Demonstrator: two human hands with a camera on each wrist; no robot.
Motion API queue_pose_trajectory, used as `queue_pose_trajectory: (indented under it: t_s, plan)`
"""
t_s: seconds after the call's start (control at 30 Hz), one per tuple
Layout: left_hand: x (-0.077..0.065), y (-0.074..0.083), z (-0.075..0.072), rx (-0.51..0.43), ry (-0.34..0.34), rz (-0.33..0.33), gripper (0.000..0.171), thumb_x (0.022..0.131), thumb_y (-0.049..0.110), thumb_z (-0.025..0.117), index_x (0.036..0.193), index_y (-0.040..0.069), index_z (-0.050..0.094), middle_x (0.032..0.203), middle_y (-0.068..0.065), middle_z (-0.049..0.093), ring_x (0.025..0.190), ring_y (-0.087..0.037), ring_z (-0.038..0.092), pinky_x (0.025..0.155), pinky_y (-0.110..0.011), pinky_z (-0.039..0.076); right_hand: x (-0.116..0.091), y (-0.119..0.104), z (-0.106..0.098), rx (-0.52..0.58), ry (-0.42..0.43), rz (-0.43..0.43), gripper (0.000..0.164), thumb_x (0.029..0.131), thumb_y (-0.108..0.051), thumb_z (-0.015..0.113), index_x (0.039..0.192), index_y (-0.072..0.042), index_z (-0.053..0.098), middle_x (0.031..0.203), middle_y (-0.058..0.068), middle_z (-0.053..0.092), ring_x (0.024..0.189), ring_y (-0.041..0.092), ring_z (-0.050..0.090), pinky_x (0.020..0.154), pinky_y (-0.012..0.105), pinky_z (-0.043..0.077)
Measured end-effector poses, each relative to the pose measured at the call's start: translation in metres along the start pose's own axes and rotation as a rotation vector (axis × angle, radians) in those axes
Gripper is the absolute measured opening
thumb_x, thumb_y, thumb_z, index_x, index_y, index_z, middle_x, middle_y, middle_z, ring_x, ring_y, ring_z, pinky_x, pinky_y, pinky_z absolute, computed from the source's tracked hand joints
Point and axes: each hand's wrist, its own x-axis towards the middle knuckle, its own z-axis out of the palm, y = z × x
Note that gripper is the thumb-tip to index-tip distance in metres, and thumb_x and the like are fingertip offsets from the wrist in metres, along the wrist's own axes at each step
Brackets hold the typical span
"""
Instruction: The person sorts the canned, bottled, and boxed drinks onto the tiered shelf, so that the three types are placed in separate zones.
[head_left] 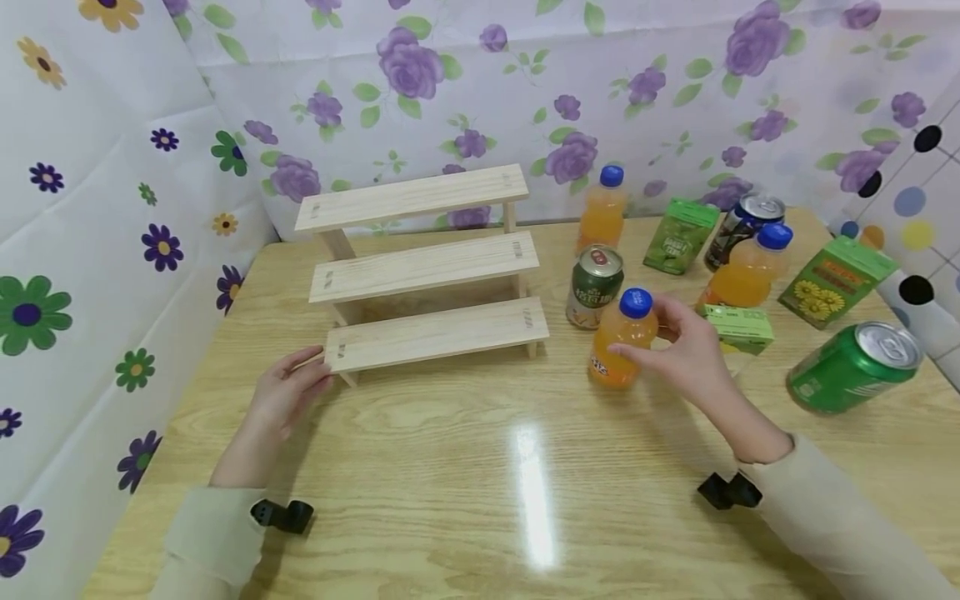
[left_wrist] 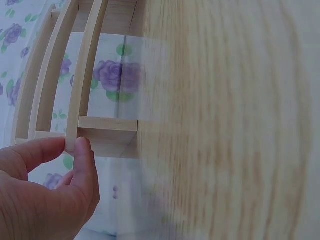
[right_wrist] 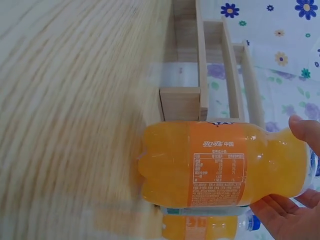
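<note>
My right hand (head_left: 686,354) holds an orange soda bottle (head_left: 621,343) with a blue cap, thumb on one side and fingers on the other. The bottle stands about upright; I cannot tell whether its base touches the table. In the right wrist view its orange label (right_wrist: 217,165) shows a printed table. On the left, my left hand (head_left: 288,387) pinches the left end of the lowest board of a three-step wooden shelf (head_left: 438,336). Thumb and finger meet around that board's corner (left_wrist: 72,132) in the left wrist view.
Behind the held bottle are a dark green can (head_left: 595,287) and another orange soda bottle (head_left: 602,218). Further right stand a green carton (head_left: 681,237), a dark blue can (head_left: 742,225), a third orange bottle (head_left: 746,271), a flower-print carton (head_left: 832,283), a small light-green carton (head_left: 738,329) and a green can (head_left: 847,371).
</note>
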Motion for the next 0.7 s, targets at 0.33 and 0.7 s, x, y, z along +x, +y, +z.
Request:
queue_pose_trajectory:
  t_s: [0.33,0.7]
  plan:
    - [0.002,-0.003,-0.002,-0.024,0.011,0.018,0.033,0.093,0.003,0.060,0.125,0.009,0.054,0.094,0.011,0.064,0.084,-0.001,0.065,0.087,-0.015,0.055,0.008,-0.023,-0.005,0.014,0.013,-0.081,0.060,0.075,-0.015,0.082,0.128,-0.003,0.056,0.111,0.016,0.065,0.089,-0.010,0.054,0.078,0.000,0.046]
    - [0.002,-0.004,-0.004,-0.061,0.018,0.027,0.027,0.092,0.000,0.059,0.117,0.010,0.064,0.095,0.012,0.066,0.085,-0.002,0.065,0.087,-0.015,0.055,0.030,-0.072,-0.015,0.024,-0.009,-0.071,0.055,0.076,-0.020,0.082,0.124,-0.006,0.059,0.112,0.012,0.065,0.090,-0.006,0.058,0.079,0.004,0.050]
